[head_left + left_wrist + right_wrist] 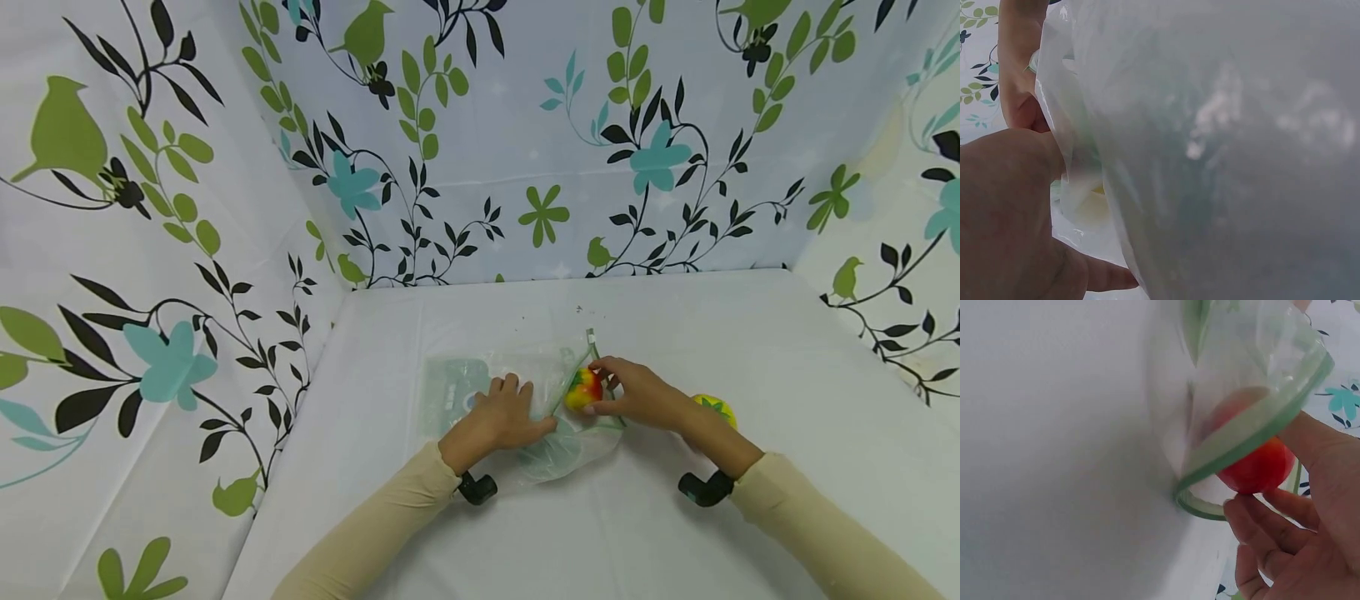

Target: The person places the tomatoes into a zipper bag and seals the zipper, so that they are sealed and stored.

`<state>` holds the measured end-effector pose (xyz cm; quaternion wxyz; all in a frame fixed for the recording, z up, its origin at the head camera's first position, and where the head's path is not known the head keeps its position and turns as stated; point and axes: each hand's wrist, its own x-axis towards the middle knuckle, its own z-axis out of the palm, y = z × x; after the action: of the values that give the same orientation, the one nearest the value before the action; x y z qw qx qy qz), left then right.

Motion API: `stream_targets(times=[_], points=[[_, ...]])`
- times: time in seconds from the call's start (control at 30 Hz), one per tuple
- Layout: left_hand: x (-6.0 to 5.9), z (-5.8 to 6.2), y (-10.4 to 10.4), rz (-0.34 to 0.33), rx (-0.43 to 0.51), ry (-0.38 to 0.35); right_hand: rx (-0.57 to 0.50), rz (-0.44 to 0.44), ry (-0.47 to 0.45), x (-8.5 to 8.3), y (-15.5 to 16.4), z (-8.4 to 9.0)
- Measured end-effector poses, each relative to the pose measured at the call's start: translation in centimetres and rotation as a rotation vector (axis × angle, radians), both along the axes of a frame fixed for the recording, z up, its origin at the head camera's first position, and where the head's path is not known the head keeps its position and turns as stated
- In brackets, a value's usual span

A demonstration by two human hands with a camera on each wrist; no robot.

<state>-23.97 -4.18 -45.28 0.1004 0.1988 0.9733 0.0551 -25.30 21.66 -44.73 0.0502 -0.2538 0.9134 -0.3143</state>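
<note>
Head view: left hand (501,414) pressing flat, fingers straight, on clear bag (525,400), right hand (637,392) pinching red-yellow fruit (583,389) at its green-rimmed mouth, second fruit (716,407) half hidden behind wrist; left wrist view: blurred plastic fills frame; right wrist view: fruit partly inside bag.

Lighting is bright, even and diffuse; my arms cast only faint shadows. Head view is sharp, with walls bowing at the edges. Both wrist views are soft: the plastic bag (1222,144) fills mine, blurred and hazy.
</note>
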Motion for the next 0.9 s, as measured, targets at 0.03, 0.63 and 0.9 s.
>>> stream_targets(times=[0.03,0.63,0.9], points=[[0.0,0.0,0.0,0.0,0.003,0.0,-0.009,-0.011,-0.001,0.1,-0.1,-0.1],[0.1,-0.2,-0.3,0.0,0.032,-0.011,-0.093,-0.041,0.072,0.3,-1.9,-2.0],[0.0,-0.5,-0.3,-0.005,0.012,0.006,-0.107,-0.058,0.129,0.4,-2.9,-1.9]])
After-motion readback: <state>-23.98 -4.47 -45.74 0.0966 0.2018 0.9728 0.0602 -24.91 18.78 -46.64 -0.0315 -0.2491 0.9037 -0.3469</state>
